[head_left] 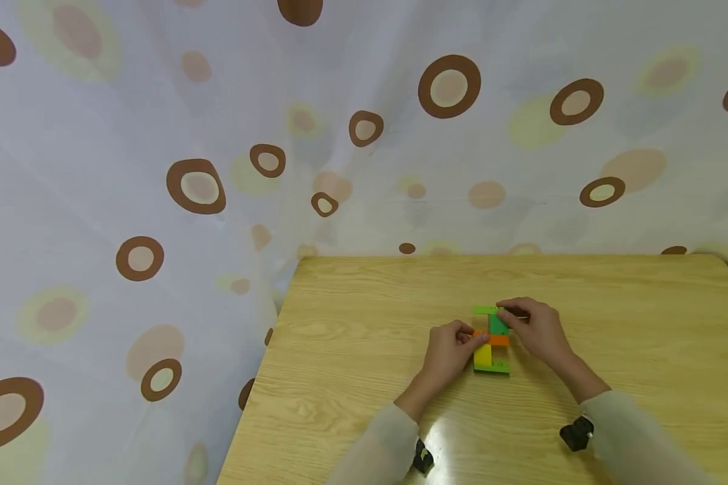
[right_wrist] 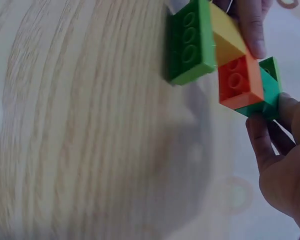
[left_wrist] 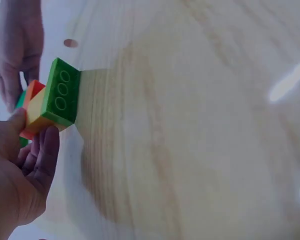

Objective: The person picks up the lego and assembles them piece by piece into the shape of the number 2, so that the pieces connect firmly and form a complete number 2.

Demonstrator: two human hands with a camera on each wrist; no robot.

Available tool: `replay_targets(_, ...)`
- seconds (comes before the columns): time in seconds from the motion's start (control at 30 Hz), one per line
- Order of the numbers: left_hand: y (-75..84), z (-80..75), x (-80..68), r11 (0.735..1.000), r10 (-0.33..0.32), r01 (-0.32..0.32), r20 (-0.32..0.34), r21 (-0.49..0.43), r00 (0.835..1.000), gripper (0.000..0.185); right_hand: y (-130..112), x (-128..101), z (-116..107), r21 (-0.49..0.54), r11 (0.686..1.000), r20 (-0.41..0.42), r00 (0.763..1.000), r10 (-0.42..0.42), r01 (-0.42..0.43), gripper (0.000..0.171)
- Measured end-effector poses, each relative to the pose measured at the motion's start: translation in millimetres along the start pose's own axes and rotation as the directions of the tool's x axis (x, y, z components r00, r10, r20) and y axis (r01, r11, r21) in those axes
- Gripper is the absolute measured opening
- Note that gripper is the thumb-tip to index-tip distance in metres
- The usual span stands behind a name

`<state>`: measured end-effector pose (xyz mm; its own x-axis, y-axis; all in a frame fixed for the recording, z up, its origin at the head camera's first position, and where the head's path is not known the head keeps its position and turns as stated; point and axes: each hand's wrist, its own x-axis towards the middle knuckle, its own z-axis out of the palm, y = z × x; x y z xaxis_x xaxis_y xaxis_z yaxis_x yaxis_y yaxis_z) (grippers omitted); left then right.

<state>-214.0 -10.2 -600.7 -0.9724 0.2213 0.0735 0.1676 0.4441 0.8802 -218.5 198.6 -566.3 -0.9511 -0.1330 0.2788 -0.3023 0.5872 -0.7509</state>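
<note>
Both hands hold one assembly of toy building bricks over the wooden table. From its near end run a light green brick [left_wrist: 62, 92], a yellow brick [right_wrist: 226, 35], an orange brick [right_wrist: 242, 82], a teal brick [right_wrist: 270, 95] and another light green brick [head_left: 484, 310]. My left hand [head_left: 447, 351] pinches the assembly around the yellow and orange bricks. With thumb and fingers, my right hand [head_left: 536, 330] grips the far end at the teal brick. Hollow undersides of the near green brick and the orange brick face the wrist cameras. Whether the assembly touches the table cannot be told.
The wooden table [head_left: 352, 337] extends around both hands. A curtain-like sheet with brown and cream ovals [head_left: 370, 81] hangs behind the table and along its left side. Small black devices sit at both wrists, below the light sleeves [head_left: 633, 431].
</note>
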Motion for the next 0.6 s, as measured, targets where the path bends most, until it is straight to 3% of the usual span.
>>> replay_targets(0.17, -0.1, 1.8, 0.4, 0.999, -0.019, 0.018, 0.020, 0.049, 1.000, 0.033, 16, -2, 16, -0.013, 0.999, -0.005, 0.999, 0.050, -0.050, 0.027)
replay_targets(0.33, -0.4, 2.4, -3.8, 1.000, -0.021, 0.021, 0.055, 0.010, 0.998, 0.028, 22, -8, 23, -0.041, 0.998, -0.014, 0.999, 0.050, -0.050, 0.020)
replay_targets(0.6, 0.2, -2.2, -2.0, 0.999, -0.041, 0.043, 0.043, -0.027, 0.998, 0.025, 15, -6, 23, -0.045, 0.998, -0.027, 0.998, 0.052, -0.053, 0.020)
